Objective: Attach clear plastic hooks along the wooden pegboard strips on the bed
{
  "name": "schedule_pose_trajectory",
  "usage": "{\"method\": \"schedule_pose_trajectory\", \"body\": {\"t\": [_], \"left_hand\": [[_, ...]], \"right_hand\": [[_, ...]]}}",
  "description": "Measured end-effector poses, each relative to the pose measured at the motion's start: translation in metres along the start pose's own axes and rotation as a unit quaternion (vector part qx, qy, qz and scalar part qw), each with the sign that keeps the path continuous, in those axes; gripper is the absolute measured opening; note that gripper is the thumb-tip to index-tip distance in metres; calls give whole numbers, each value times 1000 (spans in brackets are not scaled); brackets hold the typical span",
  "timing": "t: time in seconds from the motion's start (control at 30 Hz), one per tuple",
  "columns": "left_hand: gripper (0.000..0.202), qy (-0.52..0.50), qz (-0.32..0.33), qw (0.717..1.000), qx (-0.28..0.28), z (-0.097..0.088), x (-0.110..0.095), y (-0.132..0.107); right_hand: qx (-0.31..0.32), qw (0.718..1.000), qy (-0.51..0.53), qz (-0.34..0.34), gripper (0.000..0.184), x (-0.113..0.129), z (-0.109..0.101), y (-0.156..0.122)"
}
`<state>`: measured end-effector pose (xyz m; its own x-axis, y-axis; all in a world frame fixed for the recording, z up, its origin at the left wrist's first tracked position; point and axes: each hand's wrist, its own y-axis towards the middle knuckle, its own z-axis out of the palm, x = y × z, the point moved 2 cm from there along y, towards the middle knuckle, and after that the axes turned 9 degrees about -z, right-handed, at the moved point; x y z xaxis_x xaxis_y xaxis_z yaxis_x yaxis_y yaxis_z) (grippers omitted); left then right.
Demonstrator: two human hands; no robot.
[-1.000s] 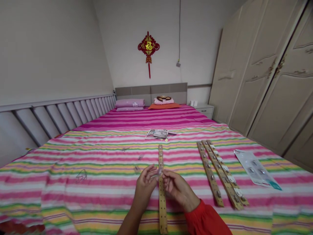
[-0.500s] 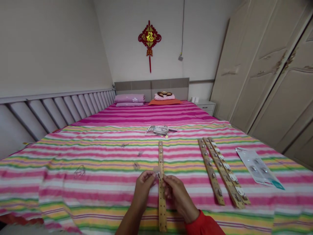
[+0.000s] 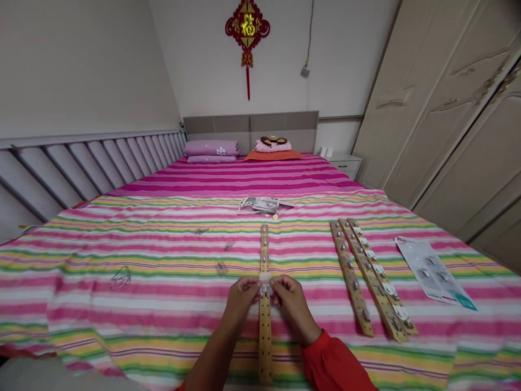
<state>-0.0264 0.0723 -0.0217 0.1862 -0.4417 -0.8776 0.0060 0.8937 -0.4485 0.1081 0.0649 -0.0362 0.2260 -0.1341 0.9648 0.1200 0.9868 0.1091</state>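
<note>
A narrow wooden strip [image 3: 265, 331] with rows of small holes lies lengthwise in front of me, with several clear hooks fixed along its far part. Midway along it, a clear adhesive hook [image 3: 265, 282] with a metal prong is pinched between both hands, over the strip's face. My left hand [image 3: 241, 298] grips the hook's left edge with thumb and forefinger. Opposite it, my right hand [image 3: 291, 301] is closed on the right edge. Whether the pad is pressed fully against the wood cannot be made out.
To the right lie wooden strips [image 3: 353, 279] carrying several hooks and white pieces, then a blister pack [image 3: 435, 271] of hooks. Loose clear hooks [image 3: 221, 267] and a thin wiry tangle [image 3: 121, 277] are on the left. A plastic packet [image 3: 262, 205] rests farther back on the striped bedspread [image 3: 163, 320].
My right hand has moved up from the strip's edge to the hook, so both hands now hold it. The hook has turned flat and lined up with the strip. The view has tilted down slightly.
</note>
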Motion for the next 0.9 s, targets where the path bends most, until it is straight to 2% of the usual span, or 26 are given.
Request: {"method": "schedule_pose_trajectory", "body": {"t": [0.23,0.4,0.63,0.9], "left_hand": [[21,84,84,993,-24,3,-2,23],[16,104,84,991,-23,5,-7,35],[15,138,72,987,-34,6,-9,44],[10,147,63,986,-42,7,-9,51]], "right_hand": [[-28,990,-122,-60,24,-19,-8,26],[-22,979,-190,-73,24,-20,-8,40],[-24,970,-234,-62,24,-22,-7,47],[-31,971,-234,-44,23,-23,-5,49]]}}
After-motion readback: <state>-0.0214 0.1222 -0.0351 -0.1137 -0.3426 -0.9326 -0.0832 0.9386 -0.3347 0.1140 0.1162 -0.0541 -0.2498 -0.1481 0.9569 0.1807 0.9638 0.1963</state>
